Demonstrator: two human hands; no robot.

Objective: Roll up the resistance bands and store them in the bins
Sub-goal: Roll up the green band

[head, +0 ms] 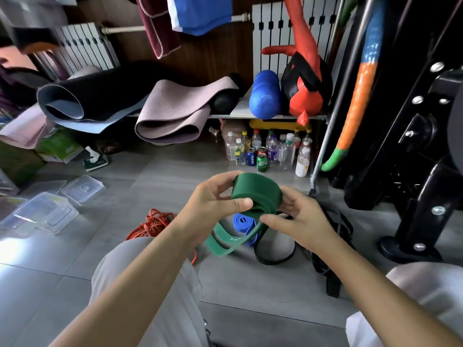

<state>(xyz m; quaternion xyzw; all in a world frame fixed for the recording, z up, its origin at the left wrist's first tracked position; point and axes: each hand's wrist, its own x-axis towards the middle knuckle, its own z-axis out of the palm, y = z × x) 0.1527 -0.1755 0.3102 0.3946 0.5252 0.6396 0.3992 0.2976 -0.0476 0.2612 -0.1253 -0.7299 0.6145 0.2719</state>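
Green band [255,194] is only part rolled, and I hold the roll up in the air between my two hands. My left hand [215,204] pinches one side and my right hand [300,221] pinches the other, both closed tight on it. The roll looks like a squashed ring. Its long way runs across from one hand to the other. The loose tail [225,244] hangs under the grip in a loop, pointing down and a bit toward my left hand. So I judge the rolling is not done. Next I should turn the roll and wind the tail in, holding it snug so it does not spring open. The clear bins [45,214] sit well off to the left of the grip.
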